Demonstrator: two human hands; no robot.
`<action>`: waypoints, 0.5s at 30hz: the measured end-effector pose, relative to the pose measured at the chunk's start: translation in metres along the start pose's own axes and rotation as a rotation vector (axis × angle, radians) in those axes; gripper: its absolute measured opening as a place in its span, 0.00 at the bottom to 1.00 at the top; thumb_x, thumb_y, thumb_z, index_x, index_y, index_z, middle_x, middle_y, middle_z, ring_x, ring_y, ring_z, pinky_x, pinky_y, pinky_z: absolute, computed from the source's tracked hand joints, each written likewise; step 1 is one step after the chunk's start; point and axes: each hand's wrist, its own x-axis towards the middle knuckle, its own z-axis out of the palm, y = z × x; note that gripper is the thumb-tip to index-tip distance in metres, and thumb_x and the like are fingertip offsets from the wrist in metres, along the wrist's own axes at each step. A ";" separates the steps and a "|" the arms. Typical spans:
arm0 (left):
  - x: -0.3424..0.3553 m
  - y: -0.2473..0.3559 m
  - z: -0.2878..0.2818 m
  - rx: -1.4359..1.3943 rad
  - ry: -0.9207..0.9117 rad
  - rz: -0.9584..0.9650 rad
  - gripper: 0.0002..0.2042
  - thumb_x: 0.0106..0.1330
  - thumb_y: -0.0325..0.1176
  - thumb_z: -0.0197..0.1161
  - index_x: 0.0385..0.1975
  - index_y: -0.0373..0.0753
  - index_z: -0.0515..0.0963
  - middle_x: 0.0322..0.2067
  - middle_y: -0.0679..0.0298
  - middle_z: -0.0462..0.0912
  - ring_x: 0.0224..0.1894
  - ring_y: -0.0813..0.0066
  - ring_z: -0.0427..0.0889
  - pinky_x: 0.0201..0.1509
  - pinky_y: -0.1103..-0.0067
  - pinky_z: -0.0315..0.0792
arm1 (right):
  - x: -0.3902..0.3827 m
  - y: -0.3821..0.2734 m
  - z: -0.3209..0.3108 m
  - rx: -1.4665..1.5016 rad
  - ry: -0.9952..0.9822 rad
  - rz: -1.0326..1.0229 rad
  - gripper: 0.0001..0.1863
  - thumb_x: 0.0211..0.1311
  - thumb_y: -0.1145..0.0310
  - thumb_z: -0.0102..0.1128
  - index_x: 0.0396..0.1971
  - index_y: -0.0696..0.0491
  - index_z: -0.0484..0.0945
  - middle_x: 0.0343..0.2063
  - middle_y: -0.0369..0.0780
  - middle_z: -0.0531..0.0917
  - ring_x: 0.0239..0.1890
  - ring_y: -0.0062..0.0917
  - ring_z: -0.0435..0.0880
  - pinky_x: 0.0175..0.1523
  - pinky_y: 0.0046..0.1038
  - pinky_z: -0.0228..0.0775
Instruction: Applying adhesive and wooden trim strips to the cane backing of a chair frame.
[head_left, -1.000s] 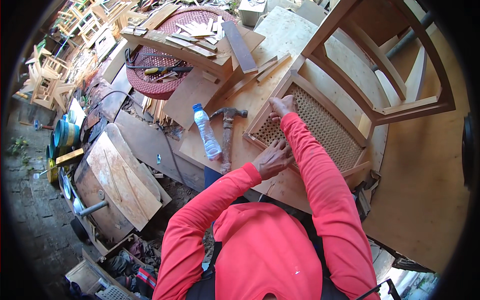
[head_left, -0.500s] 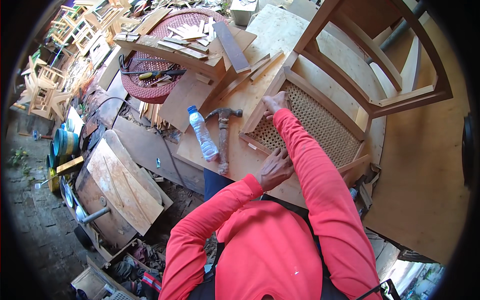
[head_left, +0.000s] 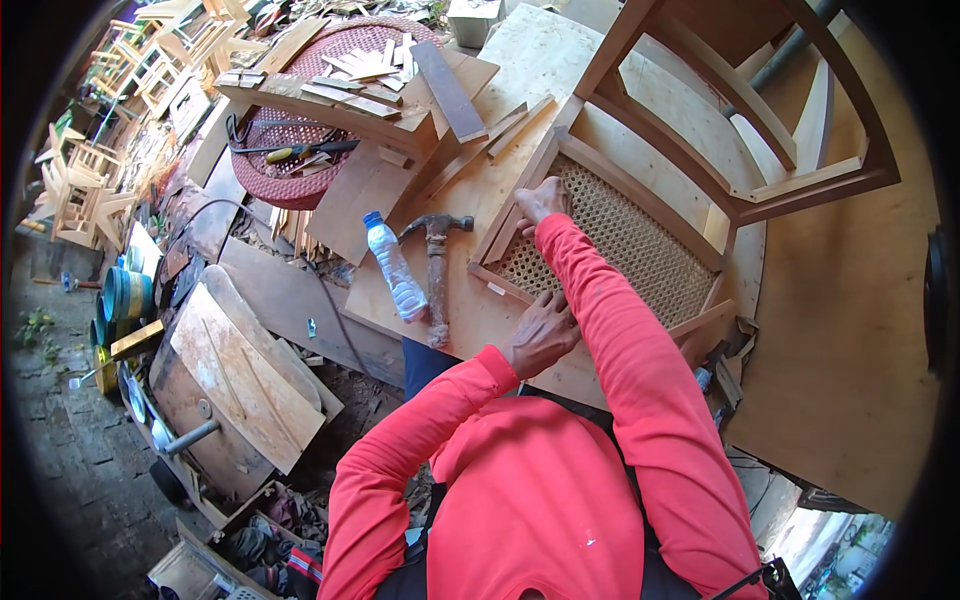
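— Both grips press flat on the cane seat frame (head_left: 610, 235): right hand (head_left: 543, 200) curled over its far-left corner, left hand (head_left: 541, 332) spread at the near edge.

— And around it?

— Left on the surface (head_left: 520, 70): a hammer (head_left: 437, 262), then a plastic bottle (head_left: 393, 264).

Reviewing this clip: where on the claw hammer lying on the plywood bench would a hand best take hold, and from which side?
Grip the wooden-handled claw hammer low on its handle, near the end pointing toward the person. Come from the right, probably: the clear plastic water bottle lies close along its left, while the steel head points away and the handle lies flat.
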 end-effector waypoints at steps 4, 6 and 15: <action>0.000 0.002 -0.004 0.012 -0.030 0.001 0.15 0.55 0.29 0.64 0.43 0.40 0.82 0.50 0.57 0.81 0.58 0.58 0.77 0.57 0.64 0.72 | -0.003 -0.001 -0.002 -0.008 0.006 -0.011 0.15 0.59 0.69 0.63 0.35 0.70 0.83 0.26 0.51 0.88 0.22 0.33 0.91 0.25 0.31 0.86; -0.001 0.001 -0.003 0.009 -0.024 0.000 0.15 0.54 0.29 0.64 0.43 0.40 0.82 0.50 0.57 0.81 0.58 0.58 0.77 0.57 0.63 0.72 | -0.006 -0.003 -0.001 -0.002 0.002 -0.013 0.15 0.59 0.70 0.63 0.35 0.70 0.83 0.25 0.51 0.88 0.22 0.33 0.91 0.24 0.31 0.86; -0.002 -0.002 0.005 -0.016 0.046 0.045 0.15 0.53 0.29 0.65 0.43 0.40 0.82 0.46 0.57 0.81 0.56 0.57 0.77 0.58 0.64 0.71 | -0.002 0.008 0.005 0.004 0.045 -0.038 0.14 0.61 0.69 0.62 0.33 0.68 0.83 0.22 0.50 0.87 0.22 0.33 0.91 0.28 0.30 0.86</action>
